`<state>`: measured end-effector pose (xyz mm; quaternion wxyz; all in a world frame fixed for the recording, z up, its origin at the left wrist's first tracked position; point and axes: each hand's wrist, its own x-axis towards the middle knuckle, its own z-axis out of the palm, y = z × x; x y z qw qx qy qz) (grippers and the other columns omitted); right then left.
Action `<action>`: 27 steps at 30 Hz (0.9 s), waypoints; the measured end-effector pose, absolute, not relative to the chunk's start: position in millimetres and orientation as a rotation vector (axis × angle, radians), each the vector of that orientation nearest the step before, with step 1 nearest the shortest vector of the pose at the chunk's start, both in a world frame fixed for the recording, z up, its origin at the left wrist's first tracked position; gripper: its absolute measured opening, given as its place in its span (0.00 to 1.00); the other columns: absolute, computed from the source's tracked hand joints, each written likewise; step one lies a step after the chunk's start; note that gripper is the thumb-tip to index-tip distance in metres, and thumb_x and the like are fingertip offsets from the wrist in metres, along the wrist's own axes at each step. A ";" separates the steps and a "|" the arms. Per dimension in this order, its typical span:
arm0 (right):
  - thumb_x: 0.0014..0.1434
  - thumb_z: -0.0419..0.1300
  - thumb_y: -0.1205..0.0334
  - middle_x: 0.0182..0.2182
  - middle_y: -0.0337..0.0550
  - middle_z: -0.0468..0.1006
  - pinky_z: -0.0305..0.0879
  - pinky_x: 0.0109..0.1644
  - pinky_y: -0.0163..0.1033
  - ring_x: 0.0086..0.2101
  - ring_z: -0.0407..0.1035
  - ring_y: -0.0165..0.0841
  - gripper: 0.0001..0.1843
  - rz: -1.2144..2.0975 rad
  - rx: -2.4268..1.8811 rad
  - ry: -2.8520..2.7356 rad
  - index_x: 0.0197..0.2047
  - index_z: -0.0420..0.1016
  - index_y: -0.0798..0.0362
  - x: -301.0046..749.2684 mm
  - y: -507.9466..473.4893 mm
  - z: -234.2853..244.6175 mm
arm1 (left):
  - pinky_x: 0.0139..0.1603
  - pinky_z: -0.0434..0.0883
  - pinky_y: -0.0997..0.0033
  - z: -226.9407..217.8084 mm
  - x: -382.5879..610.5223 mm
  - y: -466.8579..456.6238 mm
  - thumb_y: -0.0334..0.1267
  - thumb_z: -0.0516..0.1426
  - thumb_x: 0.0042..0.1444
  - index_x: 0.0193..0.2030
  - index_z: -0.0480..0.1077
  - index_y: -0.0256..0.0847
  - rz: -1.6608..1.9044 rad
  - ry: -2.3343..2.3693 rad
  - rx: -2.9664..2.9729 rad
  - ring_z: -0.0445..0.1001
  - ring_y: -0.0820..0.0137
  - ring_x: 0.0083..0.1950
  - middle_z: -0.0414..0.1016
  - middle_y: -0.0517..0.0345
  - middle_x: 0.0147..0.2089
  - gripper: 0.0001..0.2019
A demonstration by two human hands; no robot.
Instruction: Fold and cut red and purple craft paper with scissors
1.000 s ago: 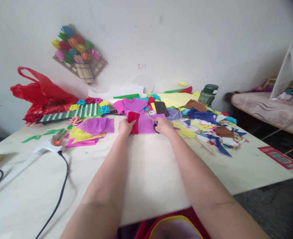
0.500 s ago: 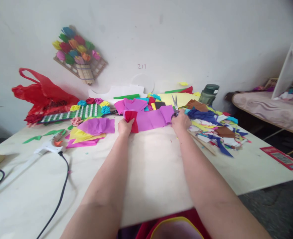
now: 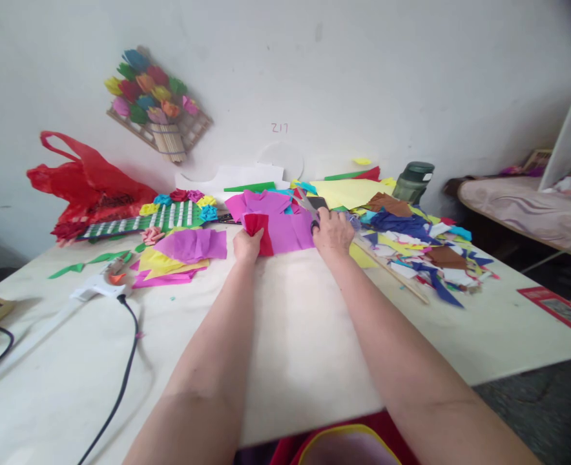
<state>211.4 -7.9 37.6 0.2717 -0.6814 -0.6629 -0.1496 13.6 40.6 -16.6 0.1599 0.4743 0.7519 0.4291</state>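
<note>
My left hand (image 3: 247,245) is closed on a folded red paper piece (image 3: 260,231) at the far middle of the table. Closed around the handles of scissors (image 3: 309,208), my right hand (image 3: 332,234) rests on a purple paper sheet (image 3: 288,234) just right of the red piece. The scissor blades point up and left, toward a dark phone (image 3: 318,203) lying behind the sheet.
A glue gun (image 3: 102,284) with a black cord (image 3: 121,374) lies at left. A red plastic bag (image 3: 89,184), a green woven mat with paper flowers (image 3: 162,216), loose purple and yellow sheets (image 3: 181,255), a heap of paper scraps (image 3: 421,248), a wooden stick (image 3: 394,274) and a green jar (image 3: 413,182) line the far side.
My right hand with the scissors has swung back left from the scrap heap onto the purple sheet. The left hand has kept hold of the red paper.
</note>
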 end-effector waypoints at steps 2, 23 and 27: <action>0.56 0.52 0.61 0.43 0.52 0.73 0.58 0.44 0.41 0.46 0.64 0.42 0.20 -0.327 -1.819 -1.817 0.52 0.64 0.52 203.3 -10.6 40.5 | 0.34 0.67 0.69 -16.8 13.2 41.0 0.50 0.57 0.46 0.36 0.73 0.36 1.226 2.150 1.362 0.75 0.61 0.38 0.77 0.46 0.36 0.19; 0.48 0.61 0.42 0.17 0.39 0.73 0.47 0.11 0.26 0.14 0.66 0.27 0.25 1.412 -1.446 -1.547 0.37 0.66 0.56 200.3 4.4 21.7 | 0.34 0.68 0.70 -13.0 9.0 38.1 0.48 0.57 0.47 0.40 0.73 0.37 1.214 2.152 1.366 0.75 0.61 0.39 0.77 0.46 0.38 0.18; 0.47 0.60 0.39 0.20 0.43 0.75 0.48 0.11 0.27 0.15 0.66 0.27 0.29 1.233 -1.584 -1.574 0.39 0.67 0.58 207.0 8.3 21.5 | 0.34 0.68 0.69 -11.4 10.1 36.7 0.48 0.57 0.47 0.39 0.73 0.36 1.208 2.165 1.353 0.75 0.60 0.39 0.77 0.46 0.38 0.18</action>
